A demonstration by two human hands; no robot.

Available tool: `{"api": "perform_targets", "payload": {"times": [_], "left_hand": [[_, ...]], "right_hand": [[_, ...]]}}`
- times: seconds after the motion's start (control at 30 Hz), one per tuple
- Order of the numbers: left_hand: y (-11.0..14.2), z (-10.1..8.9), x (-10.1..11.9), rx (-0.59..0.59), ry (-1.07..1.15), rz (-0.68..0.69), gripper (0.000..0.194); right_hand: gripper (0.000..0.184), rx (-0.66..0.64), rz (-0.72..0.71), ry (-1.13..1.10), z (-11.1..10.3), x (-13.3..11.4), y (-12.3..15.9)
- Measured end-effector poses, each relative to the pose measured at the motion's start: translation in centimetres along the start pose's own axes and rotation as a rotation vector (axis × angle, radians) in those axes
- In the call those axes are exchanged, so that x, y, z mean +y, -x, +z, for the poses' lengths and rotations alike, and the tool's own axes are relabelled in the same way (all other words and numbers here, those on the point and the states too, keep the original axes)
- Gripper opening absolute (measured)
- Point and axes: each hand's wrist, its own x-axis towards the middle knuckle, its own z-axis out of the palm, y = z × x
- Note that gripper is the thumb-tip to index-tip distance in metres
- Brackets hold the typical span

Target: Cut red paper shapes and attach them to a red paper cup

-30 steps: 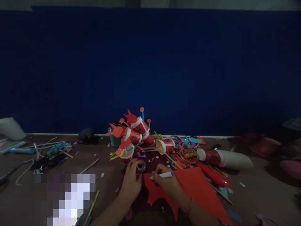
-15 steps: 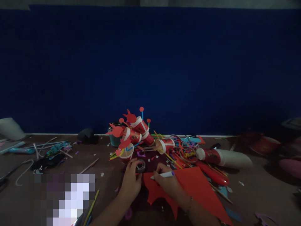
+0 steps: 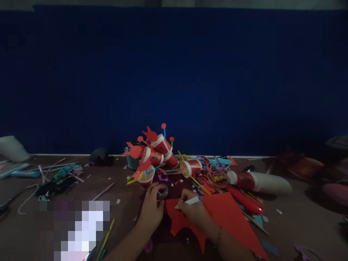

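A sheet of red paper (image 3: pixel 221 210) with a jagged cut front edge lies in front of me. My right hand (image 3: pixel 194 214) is closed round a white marker (image 3: pixel 193 201) with a purple end, its tip down at the paper. At the sheet's left edge my left hand (image 3: pixel 150 206) rests with bent fingers, the paper's corner running between fingers and thumb. Right beside those fingertips is a roll of clear tape (image 3: pixel 162 191). Just beyond stands a paper cup (image 3: pixel 147 177) with red paper pieces and straws attached.
Red paper cups (image 3: pixel 156 157) with paper cutouts are stacked at the back, by a teal jar (image 3: pixel 132 159). To the right lie a cup on its side (image 3: pixel 192 168), a heap of scraps, a long red object (image 3: pixel 246 200) and a white cup stack (image 3: pixel 272 183). Straws (image 3: pixel 104 191) lie left.
The marker and my right hand have shifted very slightly over the paper. My left hand and everything else have stayed put.
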Motion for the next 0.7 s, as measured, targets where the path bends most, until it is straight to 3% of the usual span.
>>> {"api": "perform_targets", "payload": {"times": [0.5, 0.7], "left_hand": [[0.0, 0.0, 0.2, -0.009, -0.019, -0.003, 0.045], [0.0, 0.0, 0.4, -0.026, -0.011, -0.027, 0.045]], "right_hand": [[0.015, -0.022, 0.074, 0.020, 0.1, -1.3, 0.6], [0.015, -0.047, 0.039, 0.000, 0.2, -1.2, 0.5]]}}
